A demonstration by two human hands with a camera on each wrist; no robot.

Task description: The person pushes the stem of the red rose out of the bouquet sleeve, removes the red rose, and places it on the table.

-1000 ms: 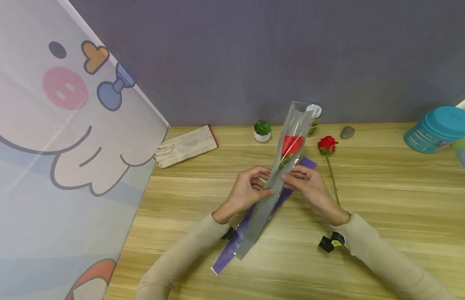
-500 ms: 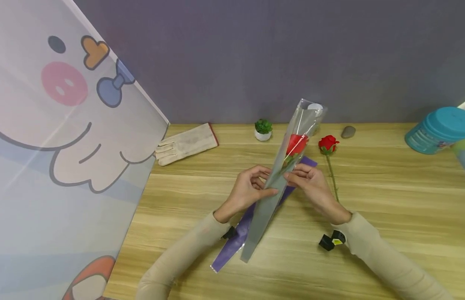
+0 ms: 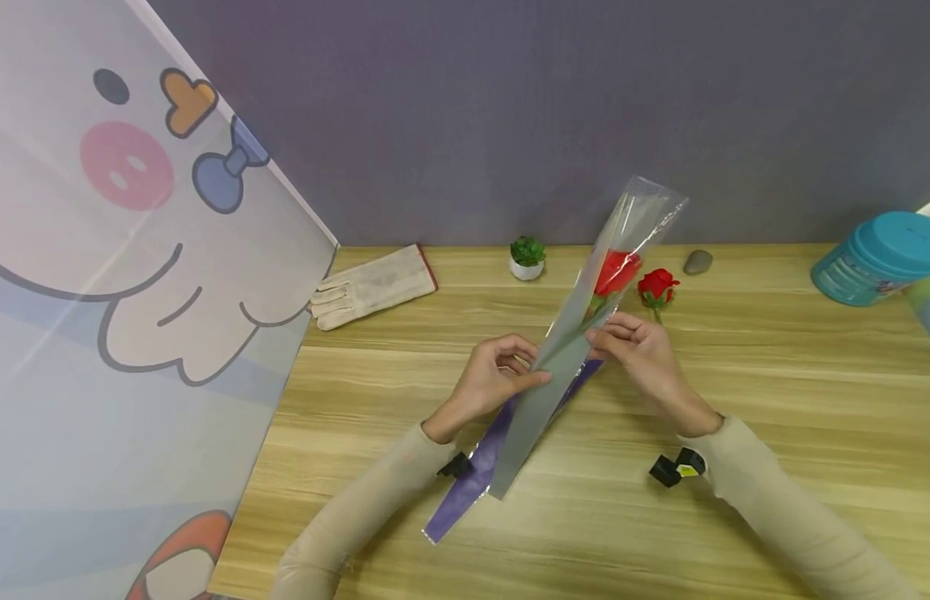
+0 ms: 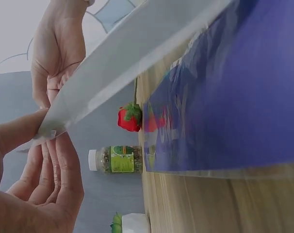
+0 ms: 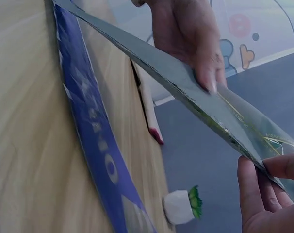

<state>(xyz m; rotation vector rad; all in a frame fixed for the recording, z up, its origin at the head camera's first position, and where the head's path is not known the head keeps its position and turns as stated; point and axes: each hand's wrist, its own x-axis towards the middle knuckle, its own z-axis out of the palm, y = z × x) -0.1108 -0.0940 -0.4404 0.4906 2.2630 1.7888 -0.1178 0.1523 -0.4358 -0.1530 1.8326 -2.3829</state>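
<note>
Holding a clear plastic sleeve (image 3: 566, 350) with a red rose (image 3: 615, 271) inside, both hands are lifting it tilted off the tabletop (image 3: 772, 375), mouth pointing far right. Left hand (image 3: 495, 379) is pinching the sleeve's left edge, thumb on top; right hand (image 3: 645, 354) is pinching the right edge near the stem, so each grip is closed on the sleeve, probably keeping it taut and the bloom steady. Sleeve's narrow near tip is hanging just above a purple sleeve (image 3: 465, 492) lying flat beneath. A second rose (image 3: 656, 287) is lying just right of the hands. Far edge: work glove (image 3: 375, 287), small potted plant (image 3: 525, 258), pebble (image 3: 696, 262), teal tub (image 3: 877, 258) at far right. Light wood surface, grey-purple wall behind, cartoon panel (image 3: 135, 292) leaning at left.
</note>
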